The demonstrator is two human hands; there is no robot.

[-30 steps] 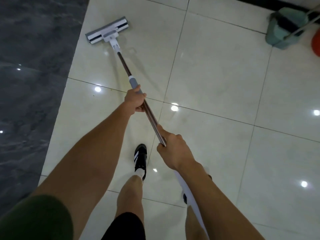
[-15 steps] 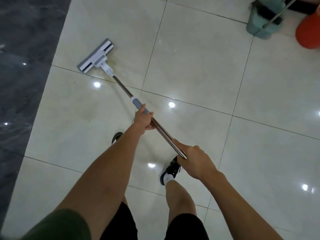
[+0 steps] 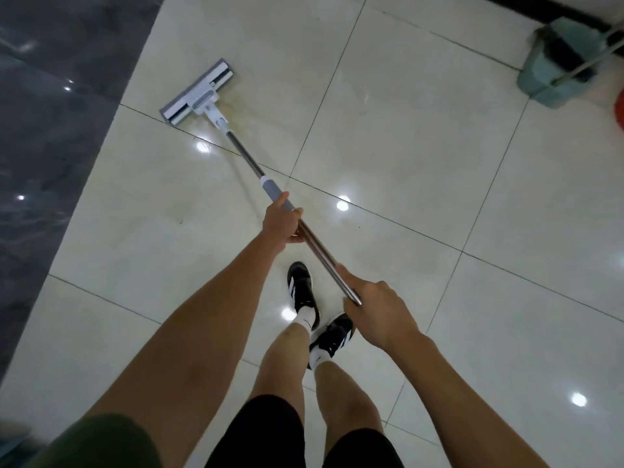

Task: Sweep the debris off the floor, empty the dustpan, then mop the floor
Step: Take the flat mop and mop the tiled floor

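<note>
A flat white and grey mop head lies on the cream tiled floor ahead and to the left, close to the dark marble strip. Its metal pole runs back toward me. My left hand grips the pole just below the grey sleeve. My right hand grips the pole's near end. A faint brownish wet streak shows on the tile right of the mop head.
A dark grey marble strip borders the tiles on the left. A teal dustpan with a broom stands at the far right by the wall, an orange object beside it. My two feet in black shoes stand below the pole.
The mop head has slid across the tile and its pole has swung with my hands. My feet have stepped, and the view has shifted so the dustpan sits further right.
</note>
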